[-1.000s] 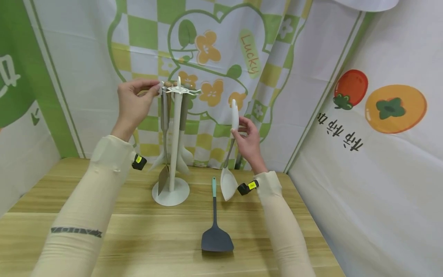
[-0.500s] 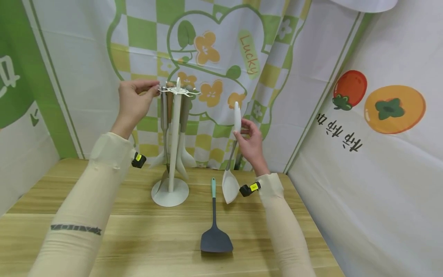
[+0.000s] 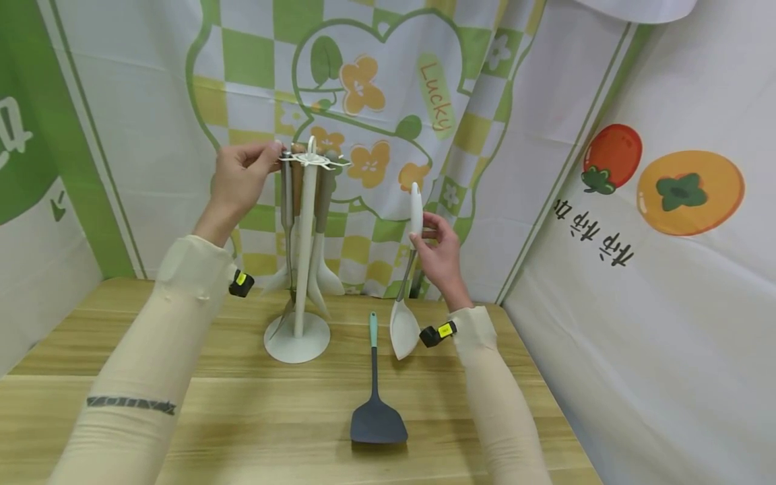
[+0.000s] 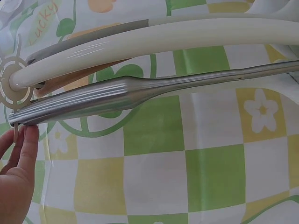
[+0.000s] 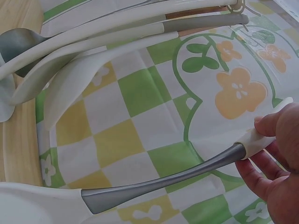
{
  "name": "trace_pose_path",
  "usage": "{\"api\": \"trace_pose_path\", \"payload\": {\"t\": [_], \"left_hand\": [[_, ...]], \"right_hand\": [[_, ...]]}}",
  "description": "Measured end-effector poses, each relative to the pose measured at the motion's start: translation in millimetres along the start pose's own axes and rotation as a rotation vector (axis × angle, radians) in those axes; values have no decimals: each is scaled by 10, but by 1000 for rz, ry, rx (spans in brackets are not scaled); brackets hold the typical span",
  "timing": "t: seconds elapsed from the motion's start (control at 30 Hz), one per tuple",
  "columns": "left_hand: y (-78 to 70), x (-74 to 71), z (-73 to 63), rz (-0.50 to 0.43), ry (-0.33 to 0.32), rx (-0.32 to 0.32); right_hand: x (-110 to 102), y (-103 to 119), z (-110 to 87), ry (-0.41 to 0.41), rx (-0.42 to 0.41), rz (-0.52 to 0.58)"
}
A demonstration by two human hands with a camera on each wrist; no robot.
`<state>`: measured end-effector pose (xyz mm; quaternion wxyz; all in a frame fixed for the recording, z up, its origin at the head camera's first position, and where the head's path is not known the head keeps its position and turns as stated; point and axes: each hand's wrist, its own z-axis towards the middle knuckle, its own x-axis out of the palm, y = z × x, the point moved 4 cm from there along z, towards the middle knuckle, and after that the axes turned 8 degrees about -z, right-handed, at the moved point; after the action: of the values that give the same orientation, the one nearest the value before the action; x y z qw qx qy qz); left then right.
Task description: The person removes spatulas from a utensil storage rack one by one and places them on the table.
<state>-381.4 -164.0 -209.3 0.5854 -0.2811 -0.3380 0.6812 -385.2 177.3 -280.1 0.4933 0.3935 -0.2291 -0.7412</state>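
In the head view my left hand pinches at the outer hook of a white utensil rack, its fingertips right by the top of a hanging metal turner. The left wrist view shows those fingers just under the end of the turner's steel handle. My right hand grips a white spatula by its white handle, head down and to the right of the rack. Its grey neck slants below the fingers in the right wrist view.
A dark grey turner with a mint handle lies on the wooden table, in front of the rack and spatula. White-headed utensils and a dark ladle hang from the rack. A patterned curtain stands close behind.
The hanging metal turner has turned with the rack's top, its blade now edge-on. My left hand has shifted slightly right; my right hand with the white spatula has lowered a little.
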Motion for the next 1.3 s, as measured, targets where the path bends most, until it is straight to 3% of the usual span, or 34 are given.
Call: {"api": "trace_pose_path", "payload": {"t": [0.17, 0.3, 0.5, 0.77, 0.97, 1.3], "left_hand": [[8, -34, -6, 19, -59, 26], [-27, -53, -8, -2, -134, 100], [-110, -5, -15, 79, -106, 196], [-84, 50, 4, 89, -36, 123], [-22, 49, 50, 51, -47, 108], [-4, 49, 54, 63, -49, 91]], "right_hand": [[-3, -11, -8, -2, -4, 3], [3, -21, -20, -8, 6, 7], [-19, -5, -23, -9, 9, 6], [-73, 32, -33, -8, 2, -1], [-94, 12, -52, 7, 19, -13], [-128, 4, -81, 15, 15, -20]]}}
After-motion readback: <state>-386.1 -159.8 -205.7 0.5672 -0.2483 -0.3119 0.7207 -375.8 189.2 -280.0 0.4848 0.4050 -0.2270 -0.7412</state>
